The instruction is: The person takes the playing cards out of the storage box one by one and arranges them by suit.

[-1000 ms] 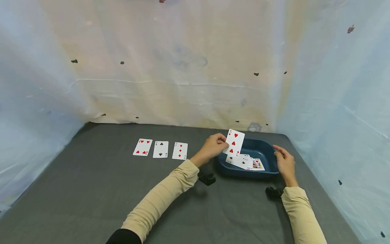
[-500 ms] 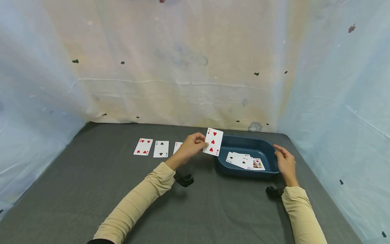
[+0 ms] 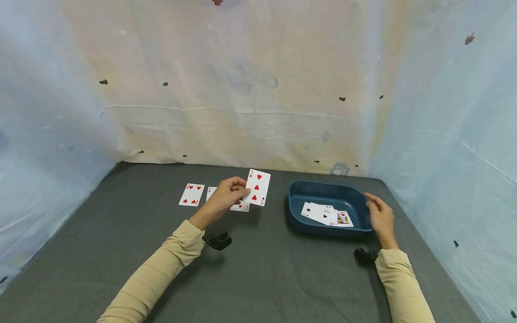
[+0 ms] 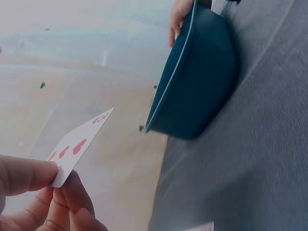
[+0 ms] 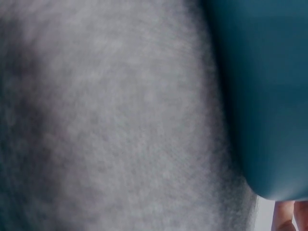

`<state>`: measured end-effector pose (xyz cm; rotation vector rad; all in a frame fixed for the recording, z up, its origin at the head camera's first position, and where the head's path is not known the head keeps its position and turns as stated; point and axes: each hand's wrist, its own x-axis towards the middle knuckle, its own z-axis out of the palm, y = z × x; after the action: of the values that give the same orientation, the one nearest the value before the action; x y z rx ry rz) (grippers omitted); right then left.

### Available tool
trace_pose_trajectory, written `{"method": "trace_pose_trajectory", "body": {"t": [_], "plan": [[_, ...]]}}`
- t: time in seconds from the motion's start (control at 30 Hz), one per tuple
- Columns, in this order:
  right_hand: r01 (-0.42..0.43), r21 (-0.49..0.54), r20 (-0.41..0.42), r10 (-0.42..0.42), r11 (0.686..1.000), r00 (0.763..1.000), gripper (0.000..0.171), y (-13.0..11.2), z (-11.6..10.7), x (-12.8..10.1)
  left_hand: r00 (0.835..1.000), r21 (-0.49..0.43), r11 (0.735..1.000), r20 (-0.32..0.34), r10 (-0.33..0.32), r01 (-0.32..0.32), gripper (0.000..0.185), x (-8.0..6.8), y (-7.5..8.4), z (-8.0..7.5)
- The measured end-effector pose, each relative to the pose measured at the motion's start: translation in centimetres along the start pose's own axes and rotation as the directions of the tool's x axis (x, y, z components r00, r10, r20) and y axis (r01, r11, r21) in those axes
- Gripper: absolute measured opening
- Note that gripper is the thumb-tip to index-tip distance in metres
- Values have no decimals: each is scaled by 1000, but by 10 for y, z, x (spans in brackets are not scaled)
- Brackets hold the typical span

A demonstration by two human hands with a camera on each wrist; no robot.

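Observation:
My left hand [image 3: 228,195] pinches a three of hearts card [image 3: 257,187] by its left edge and holds it upright above the grey table [image 3: 282,278], just right of a row of face-up cards. In the left wrist view the same card [image 4: 77,147] sits between thumb and fingers. The row holds a four of hearts [image 3: 191,194], a club card [image 3: 210,192] and a diamond card [image 3: 241,206], the last two partly hidden by my hand. My right hand [image 3: 379,217] grips the right rim of a dark blue tray [image 3: 296,204] holding several cards [image 3: 325,214].
Pale plastic sheeting [image 3: 250,85] walls in the table at the back and both sides. The blue tray [image 4: 197,82] stands near the back right corner, and its outer wall [image 5: 269,96] fills the right wrist view. Bare grey cloth spreads across the front.
My left hand has carried the three of hearts leftward, from over the tray to beside the row of cards. The right hand has stayed on the tray rim.

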<state>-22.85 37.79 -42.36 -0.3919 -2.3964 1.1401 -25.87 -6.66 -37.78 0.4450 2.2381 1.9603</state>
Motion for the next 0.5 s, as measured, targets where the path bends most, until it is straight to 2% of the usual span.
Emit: {"method": "trace_pose_trajectory", "body": {"t": [0.27, 0.5], "plan": [[2, 7, 2, -2, 1000, 1000, 36, -1, 0, 0, 997, 26, 998, -54, -56, 57, 24, -21, -7, -39], [-6, 3, 12, 6, 1000, 1000, 38, 0, 0, 1, 991, 116, 990, -117, -70, 84, 27, -41, -10, -69]]}}
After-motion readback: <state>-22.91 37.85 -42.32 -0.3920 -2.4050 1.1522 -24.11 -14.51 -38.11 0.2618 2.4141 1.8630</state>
